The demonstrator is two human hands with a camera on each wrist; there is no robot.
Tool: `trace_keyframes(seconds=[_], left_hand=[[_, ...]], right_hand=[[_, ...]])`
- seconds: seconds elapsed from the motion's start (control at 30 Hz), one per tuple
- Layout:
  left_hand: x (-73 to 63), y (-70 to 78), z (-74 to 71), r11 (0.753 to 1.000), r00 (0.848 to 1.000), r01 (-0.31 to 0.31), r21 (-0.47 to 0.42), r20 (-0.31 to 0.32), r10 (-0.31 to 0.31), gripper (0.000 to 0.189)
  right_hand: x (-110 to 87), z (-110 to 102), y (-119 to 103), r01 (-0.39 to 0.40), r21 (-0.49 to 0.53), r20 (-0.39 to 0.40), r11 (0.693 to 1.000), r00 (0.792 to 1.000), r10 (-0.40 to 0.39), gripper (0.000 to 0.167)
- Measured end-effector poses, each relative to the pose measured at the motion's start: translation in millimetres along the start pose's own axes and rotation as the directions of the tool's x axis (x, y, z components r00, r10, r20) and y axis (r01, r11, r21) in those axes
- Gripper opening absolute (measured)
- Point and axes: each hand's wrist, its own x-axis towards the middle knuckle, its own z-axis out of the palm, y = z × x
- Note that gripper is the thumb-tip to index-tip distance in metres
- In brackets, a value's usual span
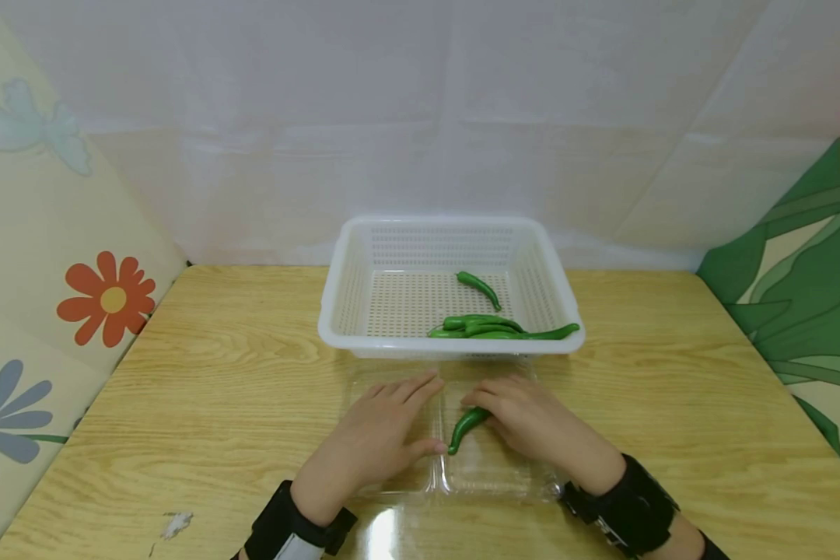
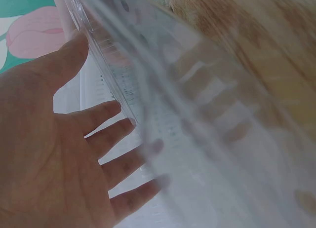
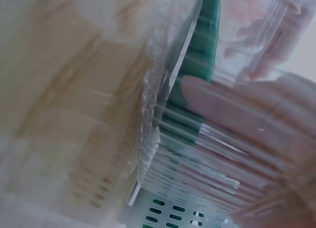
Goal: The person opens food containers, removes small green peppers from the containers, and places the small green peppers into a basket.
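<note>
A clear plastic container [image 1: 486, 484] with a raised middle ridge lies on the table in front of the white basket. My right hand [image 1: 525, 416] holds a green chili pepper [image 1: 466, 429] low over the container's right half. In the right wrist view the thumb lies against that pepper [image 3: 190, 97], seen through clear plastic. Over the container's left half is my left hand [image 1: 378, 432], its fingers spread and nearly straight, thumb toward the ridge. The left wrist view shows these fingertips [image 2: 126, 124] at the clear plastic wall, with nothing in the palm.
Behind the container stands a white perforated basket [image 1: 346, 288]. One green pepper [image 1: 479, 290] lies alone in it, and several more [image 1: 486, 321] are heaped by its front wall. The wooden table [image 1: 238, 389] meets a white sheet [image 1: 287, 171] at the back.
</note>
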Motion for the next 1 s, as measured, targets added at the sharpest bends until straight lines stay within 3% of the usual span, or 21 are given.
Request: trace_keyframes(seconds=[0.5, 1.0], left_hand=[[-0.5, 0.1, -1.4, 1.0, 1.0, -0.005, -0.004, -0.002, 0.005, 0.078], [-1.0, 0.2, -1.5, 1.0, 1.0, -0.01, 0.007, -0.009, 0.01, 0.078]], right_hand=[[0.6, 1, -1, 0.007, -0.042, -0.02, 0.999, 1.0, -0.007, 0.026], [-2.6, -11, -2, 0.003, -0.037, -0.024, 0.999, 1.0, -0.004, 0.037]])
